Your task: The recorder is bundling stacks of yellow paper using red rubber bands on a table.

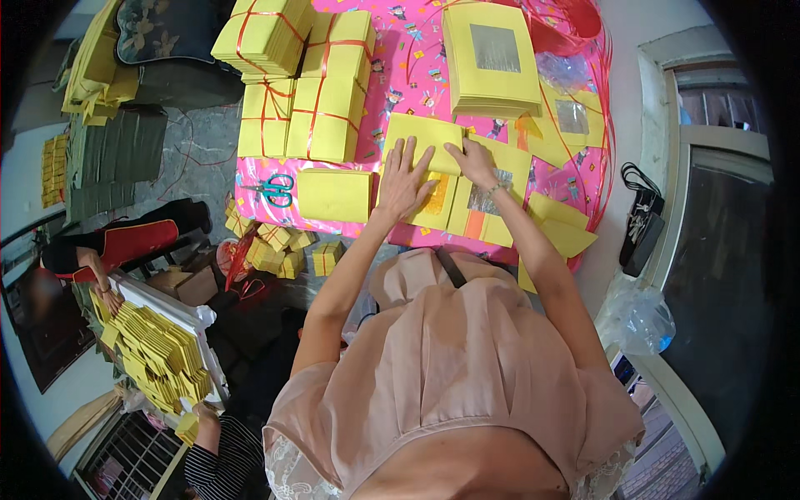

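Note:
A yellow paper envelope (pixel 425 131) lies on the pink patterned table in front of me, its upper part folded over. My left hand (pixel 403 185) rests on it with the fingers spread flat. At the envelope's right edge, my right hand (pixel 478 163) has its thumb and fingers closed on the paper. Below the folded part, an orange-yellow printed patch shows beside my left wrist. Under my right wrist lies another yellow envelope with a see-through window (pixel 482 200). A small stack of plain yellow envelopes (pixel 335 195) sits just left of my left hand.
Yellow bundles tied with red string (pixel 327 117) stand at the back left. A tall windowed envelope stack (pixel 492 71) is at the back right, near red string (pixel 571 29). Green-handled scissors (pixel 273 191) lie at the left edge. Two people handle yellow pieces on a white board (pixel 208 350).

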